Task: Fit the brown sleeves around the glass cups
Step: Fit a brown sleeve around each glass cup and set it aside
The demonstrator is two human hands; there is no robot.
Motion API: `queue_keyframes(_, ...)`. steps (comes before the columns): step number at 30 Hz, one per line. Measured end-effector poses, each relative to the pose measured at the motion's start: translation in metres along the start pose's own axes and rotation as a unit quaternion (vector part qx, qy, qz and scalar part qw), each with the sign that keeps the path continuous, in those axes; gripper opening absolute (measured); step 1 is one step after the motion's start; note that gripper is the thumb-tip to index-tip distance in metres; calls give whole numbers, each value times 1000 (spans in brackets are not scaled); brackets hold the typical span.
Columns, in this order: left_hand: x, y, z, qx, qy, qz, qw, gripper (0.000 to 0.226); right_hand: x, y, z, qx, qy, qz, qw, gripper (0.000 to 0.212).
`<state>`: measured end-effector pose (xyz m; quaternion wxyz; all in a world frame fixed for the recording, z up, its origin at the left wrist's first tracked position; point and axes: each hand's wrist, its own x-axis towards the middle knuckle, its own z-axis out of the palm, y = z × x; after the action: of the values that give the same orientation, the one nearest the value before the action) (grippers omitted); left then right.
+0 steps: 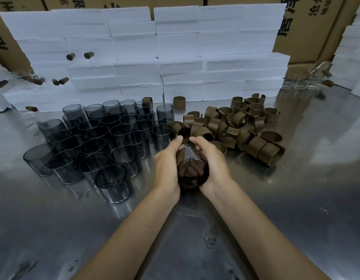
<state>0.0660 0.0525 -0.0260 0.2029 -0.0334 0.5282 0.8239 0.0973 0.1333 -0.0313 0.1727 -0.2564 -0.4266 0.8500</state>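
Note:
A smoky glass cup (192, 168) lies tilted between both hands above the metal table, its open mouth facing me. My left hand (167, 164) grips its left side and my right hand (212, 160) grips its right side, fingers curled underneath and showing through the glass. Both thumbs press on a brown sleeve (186, 136) at the cup's far end. Several bare grey glass cups (98, 142) stand grouped to the left. A heap of brown sleeves (235, 128) lies to the right.
White foam blocks (154, 57) are stacked like a wall at the back, with cardboard boxes (308, 27) behind. Clear glass cups (308, 81) stand at the far right. Brown cork-like plugs (70, 56) lie on the foam at left. The steel table (195, 239) reaches to me.

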Motion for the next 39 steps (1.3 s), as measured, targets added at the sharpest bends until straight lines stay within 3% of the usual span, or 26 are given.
queue_keyframes(5, 1, 0, -1, -3, 5, 12, 1000, 38, -2, -2, 2, 16, -8, 8, 1000, 40)
queue_keyframes(9, 4, 1, -5, 40, -60, 49, 996, 31, -3, -5, 3, 13, -5, -22, 1000, 33)
queue_keyframes(12, 10, 2, -6, 127, -108, 88, 982, 39, -1, -13, 1, -21, 10, -130, 991, 41)
queue_keyframes(15, 11, 2, -5, 165, -163, 71, 970, 39, -2, -22, -3, -113, 41, -291, 949, 46)
queue_keyframes(19, -1, -6, -1, 201, -214, 47, 955, 70, -2, -27, -9, -128, 71, -378, 914, 49)
queue_keyframes(22, -3, -7, 3, 95, -182, 25, 978, 79, -2, -27, -10, -111, 62, -369, 921, 48)
queue_keyframes(24, 0, 0, 1, -6, -160, -9, 987, 65, -1, -28, -10, -108, 42, -330, 937, 38)
queue_keyframes(27, 6, 13, -7, -142, -167, -65, 973, 42, 1, -28, -8, -117, -7, -237, 964, 40)
queue_keyframes(30, 10, 22, -13, -209, -172, -65, 961, 47, 3, -21, -5, -171, -77, -190, 964, 56)
queue_keyframes(33, 13, 23, -17, -213, -173, -53, 960, 52, 1, -10, -1, -249, -119, -192, 942, 63)
queue_keyframes(37, 15, 19, -17, -116, -175, -33, 977, 54, 3, -4, -1, -296, -111, -246, 916, 42)
queue_keyframes(39, 18, 18, -17, -35, -168, 11, 985, 56, 4, -4, -2, -297, -93, -258, 915, 55)
